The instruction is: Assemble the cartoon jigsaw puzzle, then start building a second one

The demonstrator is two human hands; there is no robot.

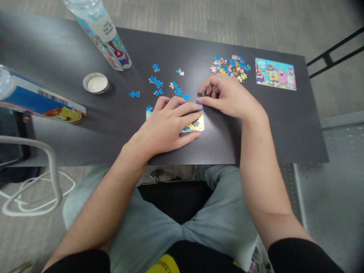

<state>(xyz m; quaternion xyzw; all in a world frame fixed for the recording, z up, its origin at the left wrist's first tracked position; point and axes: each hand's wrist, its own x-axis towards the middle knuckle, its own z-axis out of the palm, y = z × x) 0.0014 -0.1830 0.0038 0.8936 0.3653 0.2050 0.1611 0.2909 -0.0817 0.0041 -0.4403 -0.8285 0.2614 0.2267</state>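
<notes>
My left hand lies flat with its fingers spread over a partly joined jigsaw puzzle, hiding most of it. Yellow and blue parts show past the fingers, and a blue corner shows left of the hand. Just off the puzzle's upper right corner is my right hand, fingers curled and thumb tip at a small blue puzzle piece. Whether the fingers pinch that piece or only touch it is hard to see. Several loose blue pieces are scattered beyond my left hand.
A heap of mixed pieces lies beyond my right hand, beside a cartoon picture card. On the left stand two printed clear-topped containers, one tall and one nearer. A round metal lid lies between them on the dark table.
</notes>
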